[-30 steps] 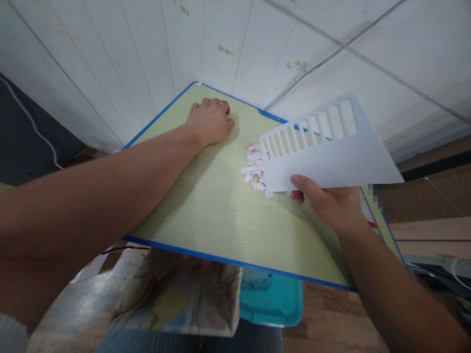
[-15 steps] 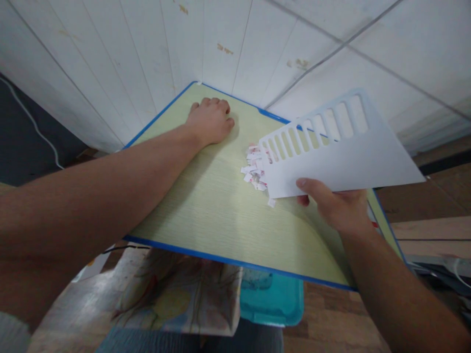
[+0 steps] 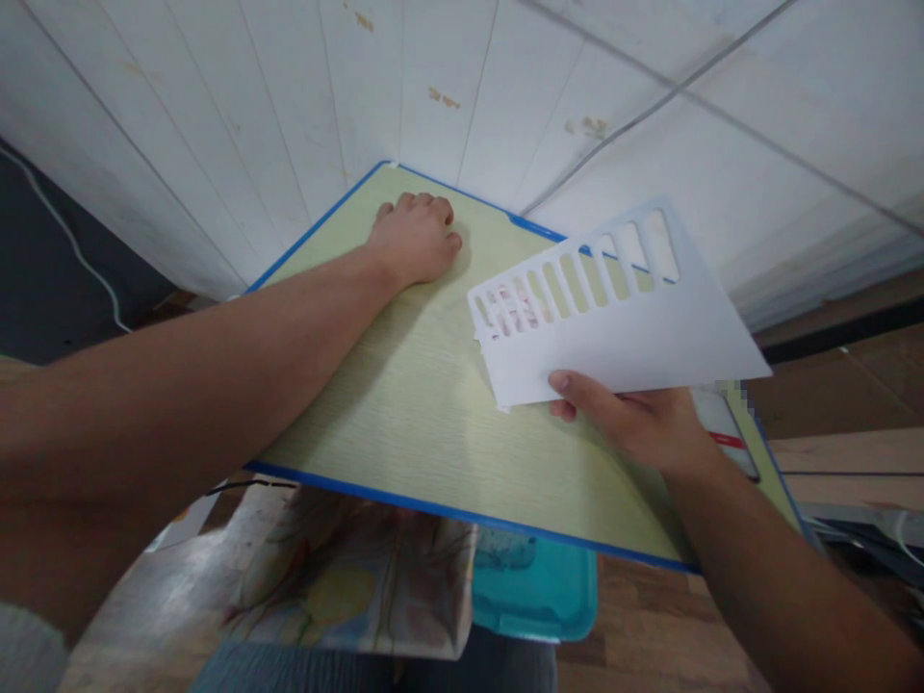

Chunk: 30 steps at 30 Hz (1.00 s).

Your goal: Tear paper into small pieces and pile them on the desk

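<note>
My right hand (image 3: 621,419) grips a flat white sheet (image 3: 599,351) with a row of long rounded slots that grow taller toward the right. The thumb lies on top and the other fingers are mostly hidden below. Beneath the sheet's left end are small white and pink paper scraps (image 3: 525,300), partly visible through the slots. My left hand (image 3: 417,241) rests on the yellow-green tabletop (image 3: 404,404), left of the sheet and apart from it. Its fingers curl under in a loose fist, and no object shows in it.
A pale flat object with a red stripe (image 3: 729,440) lies at the table's right side. White wall panels (image 3: 425,58) border the back, with a cable (image 3: 650,108) along them. Below the front edge are a turquoise container (image 3: 541,592) and a patterned cloth (image 3: 346,587).
My right hand and the slotted sheet have moved left, covering most of the scraps. More of the red-striped object shows. My left hand has stayed put.
</note>
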{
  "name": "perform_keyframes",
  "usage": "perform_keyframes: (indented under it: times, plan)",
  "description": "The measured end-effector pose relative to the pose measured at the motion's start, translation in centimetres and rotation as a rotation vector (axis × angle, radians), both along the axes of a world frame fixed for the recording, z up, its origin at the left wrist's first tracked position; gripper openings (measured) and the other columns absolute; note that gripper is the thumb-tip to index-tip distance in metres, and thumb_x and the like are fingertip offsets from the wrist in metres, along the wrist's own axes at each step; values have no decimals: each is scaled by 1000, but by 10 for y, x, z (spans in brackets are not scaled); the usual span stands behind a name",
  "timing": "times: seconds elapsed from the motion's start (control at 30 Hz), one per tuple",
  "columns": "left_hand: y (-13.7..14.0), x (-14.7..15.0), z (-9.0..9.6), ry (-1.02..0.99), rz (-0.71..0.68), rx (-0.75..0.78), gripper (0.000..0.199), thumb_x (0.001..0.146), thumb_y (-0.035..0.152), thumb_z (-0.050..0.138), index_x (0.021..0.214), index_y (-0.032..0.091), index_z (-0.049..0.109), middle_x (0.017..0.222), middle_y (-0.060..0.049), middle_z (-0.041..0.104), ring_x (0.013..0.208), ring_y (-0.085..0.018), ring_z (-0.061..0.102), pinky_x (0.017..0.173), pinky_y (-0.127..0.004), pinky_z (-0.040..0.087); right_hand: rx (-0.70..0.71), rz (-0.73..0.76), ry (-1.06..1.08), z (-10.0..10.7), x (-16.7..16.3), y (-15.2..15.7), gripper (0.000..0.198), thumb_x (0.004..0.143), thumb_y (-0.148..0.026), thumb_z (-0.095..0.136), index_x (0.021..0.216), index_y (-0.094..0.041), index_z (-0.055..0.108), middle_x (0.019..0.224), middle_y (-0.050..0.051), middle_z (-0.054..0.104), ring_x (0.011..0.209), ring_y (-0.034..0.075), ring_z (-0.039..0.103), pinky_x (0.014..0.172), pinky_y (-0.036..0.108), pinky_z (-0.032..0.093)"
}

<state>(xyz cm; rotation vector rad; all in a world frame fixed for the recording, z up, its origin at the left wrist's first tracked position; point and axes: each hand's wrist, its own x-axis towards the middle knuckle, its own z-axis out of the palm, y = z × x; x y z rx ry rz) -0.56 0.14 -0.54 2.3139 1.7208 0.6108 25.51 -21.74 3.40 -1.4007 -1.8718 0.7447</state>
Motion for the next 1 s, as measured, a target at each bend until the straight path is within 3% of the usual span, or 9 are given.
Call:
perform_keyframes:
  times: [0.2,0.3,0.5,0.7,1.0]
  plan:
    - [6,-1,-4,-11,-19,-9,67,117,51,57,175,19,61,175,-17,64,171,-42,46,148,-66,27,57,155,-14,-1,-7,-5,38,108,-41,87,72,-29,81,70,0,85,68,25,84,75,36,75]
    - [6,-1,-6,-32,-11,4,67,116,50,58,174,18,62,176,-18,64,170,-43,46,148,-67,27,76,150,-33,-4,-9,-7,40,110,-42,85,72,-29,83,73,2,87,73,26,86,83,39,76]
    - [8,-2,-7,7,-17,27,65,117,57,61,169,19,65,169,-18,67,166,-43,51,144,-67,33,-1,162,24,-5,-9,-6,46,112,-49,86,72,-28,81,71,3,83,67,25,82,73,39,73]
    - [4,1,-4,30,19,37,52,117,40,57,161,15,71,170,-19,68,164,-41,54,142,-64,37,-1,69,71,-2,-6,-5,50,111,-52,88,69,-28,76,66,4,78,64,26,79,69,41,72]
    - [4,1,-4,14,16,30,53,116,39,58,161,16,72,170,-18,68,164,-39,53,144,-62,34,5,85,43,-11,-7,-4,45,111,-50,88,72,-28,80,70,4,81,63,24,78,62,37,69]
